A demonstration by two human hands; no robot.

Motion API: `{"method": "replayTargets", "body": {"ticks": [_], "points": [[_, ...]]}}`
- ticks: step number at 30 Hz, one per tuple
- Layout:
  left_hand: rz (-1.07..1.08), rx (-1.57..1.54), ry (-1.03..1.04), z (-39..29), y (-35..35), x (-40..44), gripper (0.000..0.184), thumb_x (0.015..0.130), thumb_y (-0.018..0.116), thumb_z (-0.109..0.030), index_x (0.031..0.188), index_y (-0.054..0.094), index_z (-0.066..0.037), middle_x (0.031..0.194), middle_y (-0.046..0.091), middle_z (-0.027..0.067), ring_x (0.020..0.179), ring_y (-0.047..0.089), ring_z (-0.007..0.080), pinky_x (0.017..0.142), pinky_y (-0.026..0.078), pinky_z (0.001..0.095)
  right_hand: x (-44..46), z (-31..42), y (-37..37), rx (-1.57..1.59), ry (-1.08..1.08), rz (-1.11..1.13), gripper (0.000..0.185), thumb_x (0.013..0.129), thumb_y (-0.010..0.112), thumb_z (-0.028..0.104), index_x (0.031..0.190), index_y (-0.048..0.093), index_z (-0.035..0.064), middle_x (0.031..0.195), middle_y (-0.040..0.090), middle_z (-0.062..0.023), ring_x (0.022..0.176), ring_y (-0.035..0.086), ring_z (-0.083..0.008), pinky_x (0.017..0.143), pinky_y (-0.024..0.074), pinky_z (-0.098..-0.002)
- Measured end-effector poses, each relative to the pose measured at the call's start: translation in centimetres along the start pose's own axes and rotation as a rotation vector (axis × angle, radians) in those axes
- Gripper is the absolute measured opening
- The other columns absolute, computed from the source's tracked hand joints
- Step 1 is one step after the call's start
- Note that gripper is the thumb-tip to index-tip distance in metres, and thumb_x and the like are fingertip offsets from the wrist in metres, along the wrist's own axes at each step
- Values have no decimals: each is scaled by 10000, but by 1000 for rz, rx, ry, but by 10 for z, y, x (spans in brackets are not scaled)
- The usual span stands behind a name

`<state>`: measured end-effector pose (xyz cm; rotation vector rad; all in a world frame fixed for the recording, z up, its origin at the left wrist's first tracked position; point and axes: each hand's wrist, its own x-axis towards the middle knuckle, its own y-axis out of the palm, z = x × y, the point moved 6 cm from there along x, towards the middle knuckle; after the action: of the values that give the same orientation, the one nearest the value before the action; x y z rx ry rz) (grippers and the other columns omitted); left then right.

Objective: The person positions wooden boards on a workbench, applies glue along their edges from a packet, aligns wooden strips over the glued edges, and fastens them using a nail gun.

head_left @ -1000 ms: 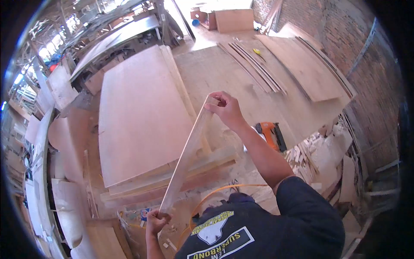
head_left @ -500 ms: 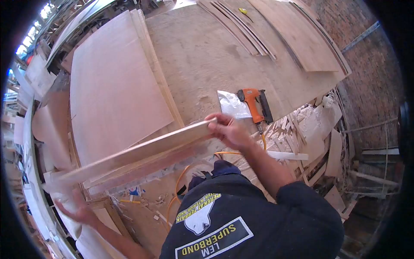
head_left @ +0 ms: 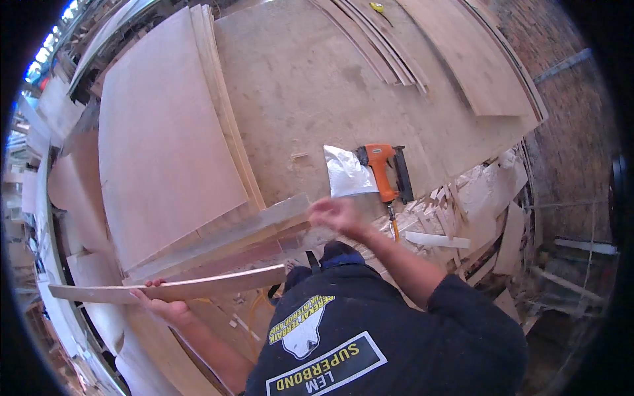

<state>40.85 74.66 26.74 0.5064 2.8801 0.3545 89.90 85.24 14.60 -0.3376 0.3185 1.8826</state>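
A long, thin wooden strip (head_left: 224, 280) lies across my left hand (head_left: 165, 307), which grips it from below with the fingers and thumb around it, left of its middle. The strip's right end reaches close to my torso. My right hand (head_left: 337, 216) is off the strip, above the near edge of the worktable (head_left: 277, 119). Its fingers look curled but are smeared by motion, and no object shows in them. Beyond that hand, an orange pneumatic nail gun (head_left: 381, 173) lies on its side beside a silvery sheet or packet (head_left: 347, 173).
A large plywood panel (head_left: 165, 132) rests at the table's left. Several narrow strips (head_left: 376, 46), a yellow tape measure (head_left: 377, 7) and another panel (head_left: 469, 59) lie toward the far right. Wood scraps (head_left: 442, 218) are heaped beyond the right edge. An air hose (head_left: 395, 228) runs from the gun.
My right hand has let go of the strip's right end. My left hand, open before, now grips the strip, which has moved lower and closer to me.
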Motion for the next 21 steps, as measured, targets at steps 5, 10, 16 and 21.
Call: {"method": "replayTargets", "body": {"ticks": [5, 10, 16, 21], "points": [[-100, 98, 90, -17, -29, 1, 519, 1073, 558, -522, 1255, 527, -36, 959, 597, 77, 844, 603, 212, 837, 520, 370, -35, -63, -151, -1169, -133, -771, 652, 862, 784, 298, 1442, 529, 143, 1112, 635, -111, 1067, 613, -345, 917, 475, -521], [-124, 136, 241, -51, -8, -22, 534, 1091, 509, -531, 1275, 507, -30, 961, 596, 91, 836, 597, 218, 830, 510, 374, -35, -82, -168, -1367, 40, -643, 859, 830, 803, 373, 1570, 406, 195, 1068, 627, -95, 1015, 614, -312, 890, 415, -474], [-42, 137, 302, -73, -12, -24, 532, 1104, 491, -512, 1327, 484, -29, 1041, 619, 111, 909, 627, 233, 879, 529, 379, -29, -83, -179, -1229, -91, -696, 778, 818, 784, 351, 1529, 489, 237, 995, 627, -68, 927, 621, -254, 848, 401, -461], [-35, 253, 377, -94, -25, -39, 478, 1082, 571, -442, 1315, 523, -29, 1112, 642, 132, 1037, 661, 273, 1021, 544, 413, -20, -91, -233, -1205, -33, -803, 682, 826, 790, 332, 1469, 577, 251, 1061, 638, -65, 990, 639, -254, 871, 431, -480]]}}
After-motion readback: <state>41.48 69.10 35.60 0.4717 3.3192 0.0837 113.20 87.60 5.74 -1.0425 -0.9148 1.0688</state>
